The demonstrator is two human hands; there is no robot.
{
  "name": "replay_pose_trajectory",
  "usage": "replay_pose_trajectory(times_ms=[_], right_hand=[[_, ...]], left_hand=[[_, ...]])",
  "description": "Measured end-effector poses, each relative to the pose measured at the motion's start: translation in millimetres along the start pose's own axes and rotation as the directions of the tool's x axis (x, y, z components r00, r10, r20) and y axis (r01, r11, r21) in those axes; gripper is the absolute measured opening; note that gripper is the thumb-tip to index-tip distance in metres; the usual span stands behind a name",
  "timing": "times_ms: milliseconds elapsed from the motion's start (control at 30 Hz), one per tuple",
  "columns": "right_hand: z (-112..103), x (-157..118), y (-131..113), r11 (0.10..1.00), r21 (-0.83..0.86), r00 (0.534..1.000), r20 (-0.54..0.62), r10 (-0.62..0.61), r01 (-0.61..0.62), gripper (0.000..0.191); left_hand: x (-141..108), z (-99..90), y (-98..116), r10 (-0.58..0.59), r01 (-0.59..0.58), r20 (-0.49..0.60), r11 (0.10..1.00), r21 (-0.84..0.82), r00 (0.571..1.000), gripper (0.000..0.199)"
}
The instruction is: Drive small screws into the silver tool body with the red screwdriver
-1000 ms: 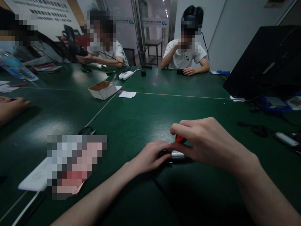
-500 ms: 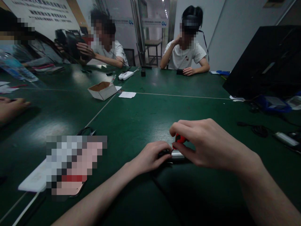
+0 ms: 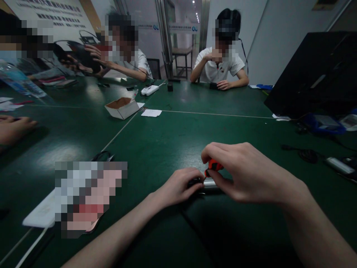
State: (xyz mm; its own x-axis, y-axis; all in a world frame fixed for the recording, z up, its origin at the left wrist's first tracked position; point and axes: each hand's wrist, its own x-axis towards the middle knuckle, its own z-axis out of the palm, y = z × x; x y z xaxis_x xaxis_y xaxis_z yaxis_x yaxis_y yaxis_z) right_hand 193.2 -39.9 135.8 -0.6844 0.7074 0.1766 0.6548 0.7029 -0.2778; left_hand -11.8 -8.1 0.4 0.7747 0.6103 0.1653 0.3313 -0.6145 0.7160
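Observation:
On the green table, my left hand [image 3: 182, 186] is closed around the black end of a silver cylindrical device [image 3: 210, 183]. My right hand [image 3: 242, 173] grips a red-and-black screwdriver [image 3: 214, 165] between thumb and fingers. The screwdriver tilts, with its thin shaft pointing down toward the device beside my left fingertips. Whether its tip touches the device I cannot tell. My fingers and right thumb cover much of both things.
Left of my arm lie a white power strip [image 3: 36, 216] and a partly blurred pink phone [image 3: 93, 225]. A small open box [image 3: 122, 111] and a paper slip [image 3: 151, 112] lie farther off. A black monitor [image 3: 315, 74] stands right. Co-workers sit around the table.
The screwdriver handle has turned slightly in my right fingers; my left hand stays put. Across the table, one person's raised hand has shifted in front of the face.

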Motion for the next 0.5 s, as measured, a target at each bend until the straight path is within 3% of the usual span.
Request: replay_pose_trajectory(times_ms=[267, 500], right_hand=[[3.4, 2.3, 1.8, 0.98, -0.196, 0.998, -0.043, 0.035, -0.043, 0.016], [0.4, 0.5, 0.7, 0.998, -0.06, 1.0, -0.002, 0.018, -0.018, 0.017]], left_hand=[[-0.1, -0.9, 1.8, -0.017, 0.018, -0.007, 1.0, 0.009, 1.0, 0.014], [0.0, -0.6, 0.6, 0.003, -0.003, -0.008, 1.0, 0.004, 1.0, 0.014]])
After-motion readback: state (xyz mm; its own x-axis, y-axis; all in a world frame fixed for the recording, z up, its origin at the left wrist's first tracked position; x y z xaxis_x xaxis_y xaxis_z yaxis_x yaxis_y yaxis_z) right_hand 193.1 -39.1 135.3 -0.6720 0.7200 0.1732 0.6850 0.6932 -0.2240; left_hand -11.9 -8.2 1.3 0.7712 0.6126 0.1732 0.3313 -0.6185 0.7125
